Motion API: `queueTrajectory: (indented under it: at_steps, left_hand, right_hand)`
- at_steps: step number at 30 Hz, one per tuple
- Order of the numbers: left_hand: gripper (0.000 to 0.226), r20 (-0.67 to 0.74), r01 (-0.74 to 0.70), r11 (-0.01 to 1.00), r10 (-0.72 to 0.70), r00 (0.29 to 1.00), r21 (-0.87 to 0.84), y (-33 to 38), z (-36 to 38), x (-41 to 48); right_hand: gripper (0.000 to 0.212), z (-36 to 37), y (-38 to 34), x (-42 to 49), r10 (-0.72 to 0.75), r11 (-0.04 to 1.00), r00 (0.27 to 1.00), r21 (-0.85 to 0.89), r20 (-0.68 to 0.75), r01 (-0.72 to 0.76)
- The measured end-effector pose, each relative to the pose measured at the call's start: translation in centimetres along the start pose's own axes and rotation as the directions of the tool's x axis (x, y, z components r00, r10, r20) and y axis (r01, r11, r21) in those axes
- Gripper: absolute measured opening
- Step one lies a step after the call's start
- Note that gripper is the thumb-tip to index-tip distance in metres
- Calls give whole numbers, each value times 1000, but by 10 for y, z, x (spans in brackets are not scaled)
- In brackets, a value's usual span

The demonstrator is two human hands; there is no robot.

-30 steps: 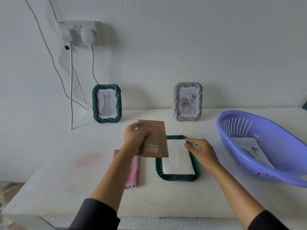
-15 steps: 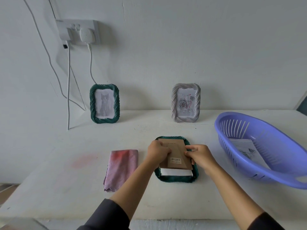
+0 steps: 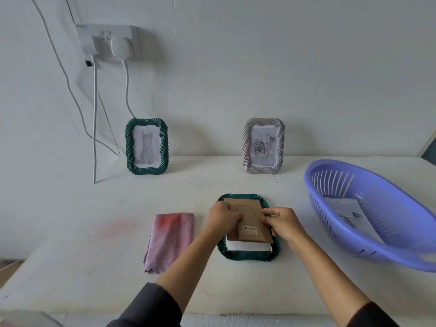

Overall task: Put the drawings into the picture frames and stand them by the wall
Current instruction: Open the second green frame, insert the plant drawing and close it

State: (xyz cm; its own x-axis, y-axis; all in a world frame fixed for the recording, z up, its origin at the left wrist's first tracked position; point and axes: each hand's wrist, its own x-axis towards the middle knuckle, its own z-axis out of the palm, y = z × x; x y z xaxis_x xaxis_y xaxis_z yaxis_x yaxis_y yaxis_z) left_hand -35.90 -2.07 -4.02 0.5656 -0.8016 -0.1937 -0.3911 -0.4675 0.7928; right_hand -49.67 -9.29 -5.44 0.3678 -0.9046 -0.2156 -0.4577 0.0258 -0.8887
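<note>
A wide white tabletop (image 3: 70,220) is set against the wall, so finished frames can be leaned there. A purple basket (image 3: 396,208) is kept on its right side, and a spare drawing (image 3: 342,208) is seen lying inside, likely waiting its turn. A pink cloth (image 3: 168,239) is laid flat on the left, near the work but not touching it. Two frames are already stood by the wall, well apart: the cat frame (image 3: 146,146), which is green, and the rose frame (image 3: 263,145), which is grey. Each one has a drawing inside, so those two look done. Nearer the front, a face-down green frame (image 3: 250,256) is laid flat on the tabletop, so that its back can be filled. A brown back board (image 3: 250,220) is laid on top of it, a little crooked and not pushed all the way down. The board is held by both hands. The left hand (image 3: 224,217) is curled over its left edge, and its right edge is pinched by the right hand (image 3: 284,223), likely so the board can be slid straight. A thin strip of the white drawing (image 3: 247,246) is seen under the board's near edge. The board probably has to be moved down and pressed in before this frame can be stood up.
</note>
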Motion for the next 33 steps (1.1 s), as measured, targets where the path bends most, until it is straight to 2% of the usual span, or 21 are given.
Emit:
queueTrajectory:
  at_steps: [2,3,4,5,6,7,9,10,12,16,22,27,30,33]
  left_hand:
    - [40,17,-24,998,24,1000,52,-2,1,2]
    - [31,29,-24,998,23,999,60,-3,2,4]
    - [11,30,-46,997,44,999,65,-3,2,3]
    - [19,23,-45,995,43,999,88,-6,2,4]
    - [39,18,-61,991,60,998,116,-7,2,4]
    - [48,11,-54,991,53,999,122,-11,1,5]
    - [50,-1,-59,987,59,998,147,-13,-2,4]
    - [41,8,-63,986,63,998,155,-14,-2,4]
    - [10,65,-70,972,57,996,223,-15,-2,5]
    - [28,99,-89,951,62,993,298,-15,-1,5]
    - [24,101,-125,939,97,990,320,-17,1,6]
    - [32,95,-143,919,115,989,367,-18,2,6]
    - [38,86,-132,919,107,991,371,-20,3,5]
    - [41,47,-161,944,154,987,289,-22,-3,1]
  right_hand:
    - [32,0,0,0,7,1000,1000,-5,2,-7]
    - [32,0,0,0,11,1000,1000,-10,2,-11]
    - [33,1,1,1,13,1000,1000,-15,2,-13]
    - [33,1,1,1,13,1000,1000,-20,0,-13]
    - [33,1,1,2,14,1000,1000,-27,-3,-14]
    - [33,1,1,3,16,999,1000,-35,-8,-16]
    - [34,1,1,3,16,998,1000,-60,-13,-17]
    - [34,1,0,3,13,997,1000,-79,-15,-14]
    - [32,0,0,3,1,992,1000,-126,-13,-3]
    - [29,1,-4,5,-10,967,1000,-254,-12,7]
    - [16,4,-19,8,-2,880,1000,-474,21,12]
    - [23,9,-32,8,33,799,998,-601,51,4]
    - [24,11,-34,5,31,776,998,-630,62,15]
    - [21,4,-28,4,-37,810,999,-584,35,50]
